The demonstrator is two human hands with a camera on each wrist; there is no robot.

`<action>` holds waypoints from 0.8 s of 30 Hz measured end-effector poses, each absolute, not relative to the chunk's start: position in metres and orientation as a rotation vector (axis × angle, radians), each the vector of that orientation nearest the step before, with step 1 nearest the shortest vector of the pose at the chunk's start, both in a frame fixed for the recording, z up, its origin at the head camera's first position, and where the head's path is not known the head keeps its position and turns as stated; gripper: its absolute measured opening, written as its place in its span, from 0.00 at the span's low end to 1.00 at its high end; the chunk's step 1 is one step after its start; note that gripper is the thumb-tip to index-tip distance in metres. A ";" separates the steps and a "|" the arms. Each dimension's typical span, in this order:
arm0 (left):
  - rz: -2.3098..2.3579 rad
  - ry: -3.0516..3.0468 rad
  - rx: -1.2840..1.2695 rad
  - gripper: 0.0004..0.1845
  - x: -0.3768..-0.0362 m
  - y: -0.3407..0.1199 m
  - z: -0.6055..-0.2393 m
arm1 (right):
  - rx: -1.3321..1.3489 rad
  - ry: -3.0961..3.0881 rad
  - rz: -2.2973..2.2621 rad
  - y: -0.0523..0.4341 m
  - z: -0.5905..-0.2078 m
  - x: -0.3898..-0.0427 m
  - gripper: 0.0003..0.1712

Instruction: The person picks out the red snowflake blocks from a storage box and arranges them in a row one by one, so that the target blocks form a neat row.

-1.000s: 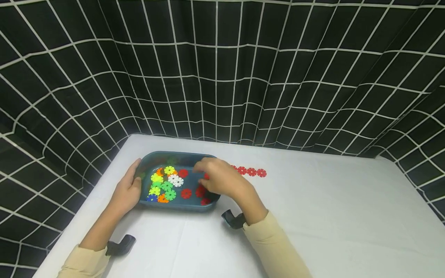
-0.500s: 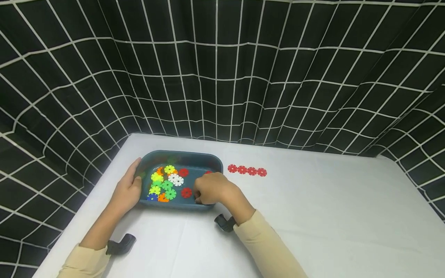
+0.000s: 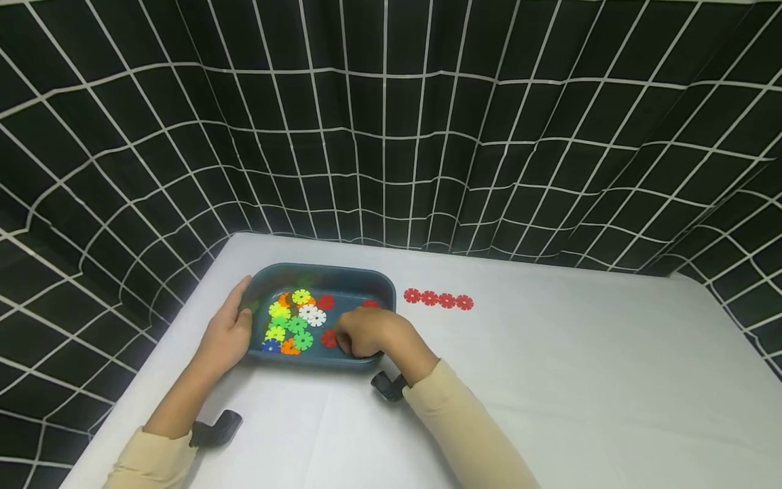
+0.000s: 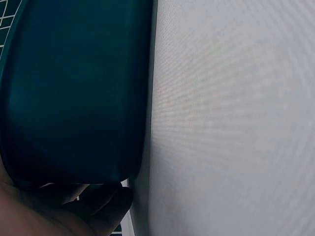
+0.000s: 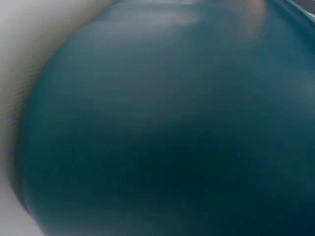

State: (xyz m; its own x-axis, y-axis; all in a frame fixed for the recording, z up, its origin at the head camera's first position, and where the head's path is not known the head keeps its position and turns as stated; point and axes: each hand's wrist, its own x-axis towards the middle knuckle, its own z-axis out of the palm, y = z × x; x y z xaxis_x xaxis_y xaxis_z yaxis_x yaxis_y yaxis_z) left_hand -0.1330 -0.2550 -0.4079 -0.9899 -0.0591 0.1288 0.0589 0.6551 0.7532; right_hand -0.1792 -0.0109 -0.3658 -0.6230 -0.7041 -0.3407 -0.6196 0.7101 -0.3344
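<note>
We see the left hand (image 3: 227, 337) with straight fingers pressed flat against the teal plastic tray's (image 3: 318, 274) left wall. Right hand (image 3: 365, 332) curls inside over red plastic snowflake discs (image 3: 328, 337); we can't tell if it's holding one.

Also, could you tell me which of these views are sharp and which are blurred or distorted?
Head view: sharp, evenly lit, grid curtain lines bowed by the lens. Left wrist: teal plastic tray wall dark, close. Right wrist: smeared teal blur, nothing resolvable.
</note>
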 end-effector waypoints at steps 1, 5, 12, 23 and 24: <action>-1.247 -2.727 -0.001 0.30 -0.133 -0.255 -0.407 | -1.015 2.479 -0.277 -0.011 -0.366 -0.181 0.12; -1.248 -2.726 -0.007 0.30 -0.133 -0.255 -0.406 | -0.992 2.566 -0.347 -0.013 -0.371 -0.185 0.10; -1.256 -2.718 -0.014 0.30 -0.133 -0.255 -0.408 | -0.957 2.728 -0.357 -0.014 -0.378 -0.183 0.13; -1.253 -2.717 -0.016 0.30 -0.132 -0.254 -0.407 | -1.011 2.849 -0.578 -0.012 -0.380 -0.179 0.08; -1.254 -2.717 -0.018 0.30 -0.132 -0.254 -0.407 | -0.999 2.847 -0.609 -0.012 -0.380 -0.179 0.09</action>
